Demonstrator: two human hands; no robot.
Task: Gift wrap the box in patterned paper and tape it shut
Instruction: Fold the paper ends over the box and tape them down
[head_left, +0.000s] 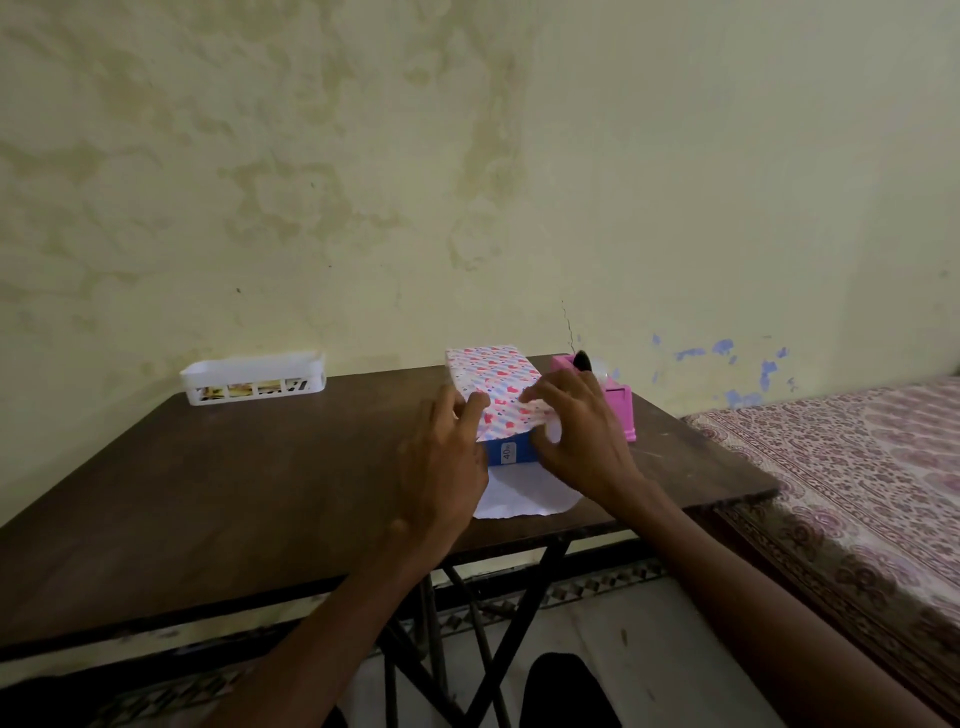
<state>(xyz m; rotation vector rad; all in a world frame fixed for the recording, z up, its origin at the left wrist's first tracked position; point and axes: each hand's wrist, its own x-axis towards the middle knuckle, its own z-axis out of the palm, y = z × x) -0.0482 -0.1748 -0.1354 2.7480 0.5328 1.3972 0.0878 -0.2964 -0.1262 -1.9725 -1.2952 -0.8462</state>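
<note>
Head view: on the dark wooden worktop (260, 493), left hand (441, 467) and right hand (582, 441) both pinch heart-patterned wrapping paper (493, 374) over the bare near end of the blue cardboard box (511, 453); next likely creasing flaps, then taping.

dim, soft, shadowless light; edges bowed, corners dark.

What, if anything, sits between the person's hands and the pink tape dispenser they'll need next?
Nothing visible for the right hand: the pink tape dispenser stands just behind it, beside the box. For the left hand, the box and the right hand lie in between.
</note>
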